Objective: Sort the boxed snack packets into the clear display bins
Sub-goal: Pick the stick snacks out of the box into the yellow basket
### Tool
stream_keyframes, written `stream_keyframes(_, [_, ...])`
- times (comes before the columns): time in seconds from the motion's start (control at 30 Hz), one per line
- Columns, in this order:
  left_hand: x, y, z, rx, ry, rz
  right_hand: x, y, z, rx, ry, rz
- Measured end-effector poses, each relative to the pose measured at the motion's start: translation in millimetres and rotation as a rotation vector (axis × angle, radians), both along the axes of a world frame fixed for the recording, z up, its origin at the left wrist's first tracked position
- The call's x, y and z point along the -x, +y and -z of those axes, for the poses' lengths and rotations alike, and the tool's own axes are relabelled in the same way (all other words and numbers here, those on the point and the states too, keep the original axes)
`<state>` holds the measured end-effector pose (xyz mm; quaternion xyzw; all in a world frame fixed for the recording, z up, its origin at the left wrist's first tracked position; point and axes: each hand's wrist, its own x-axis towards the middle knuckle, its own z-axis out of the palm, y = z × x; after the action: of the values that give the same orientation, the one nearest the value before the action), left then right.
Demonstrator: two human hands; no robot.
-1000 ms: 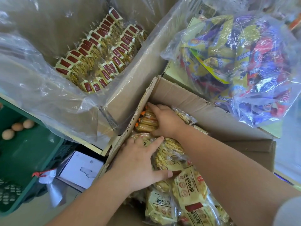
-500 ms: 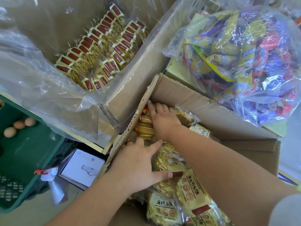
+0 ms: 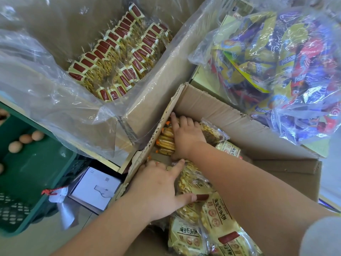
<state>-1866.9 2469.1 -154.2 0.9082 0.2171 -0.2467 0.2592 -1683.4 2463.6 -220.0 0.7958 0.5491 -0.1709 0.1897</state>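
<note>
Head view: cardboard boxes (image 3: 221,115), green crate (image 3: 36,163).

Both hands are down in the open carton (image 3: 230,115). The right hand (image 3: 186,137) rests on a stack of small packets (image 3: 166,143) against the carton's left wall, and the left hand (image 3: 156,191) lies flat just nearer, on the bigger packets (image 3: 215,215). Behind-left of the grip is the lined box (image 3: 162,85) holding packet rows (image 3: 120,52). Behind-right is the bag of mixed snacks (image 3: 276,61). Far left is a crate (image 3: 36,163) with eggs (image 3: 25,139) in it, and a small box (image 3: 94,187) sits between the crate and the carton.
</note>
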Motion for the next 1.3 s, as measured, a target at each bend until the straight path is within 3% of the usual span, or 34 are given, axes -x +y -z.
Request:
stream_keyframes(0.33, [-0.8,6.7,-23.6,0.035,0.107,0.014,-7.9,-14.9,-36.2,-0.214,0.25,0.162])
stream_keyframes(0.5, [-2.2,5.1,-28.8,0.117,0.132,0.077,-20.5,-41.6,-73.7,-0.388,0.649,0.339])
stream_keyframes(0.6, [-12.2,14.2,-23.1,0.159,0.075,-0.114,-16.1,-69.4,-87.7,-0.486,0.822,0.475])
stream_keyframes(0.7, [-34.3,22.0,-13.5,0.033,0.09,-0.117,-8.0,-99.6,-94.4,-0.581,0.94,0.591])
stream_keyframes(0.83, [-61.0,25.4,5.7,-0.085,0.286,0.081,0.5,-131.4,-101.2,-0.781,1.185,0.83])
stream_keyframes(0.97, [-71.8,21.2,25.1,-0.139,0.407,0.116,6.2,-155.7,-107.9,-0.946,1.39,0.995])
stream_keyframes(1.3, [-74.1,21.3,33.7,-0.05,0.468,0.171,11.2,-194.1,-112.6,-1.084,1.512,1.097])
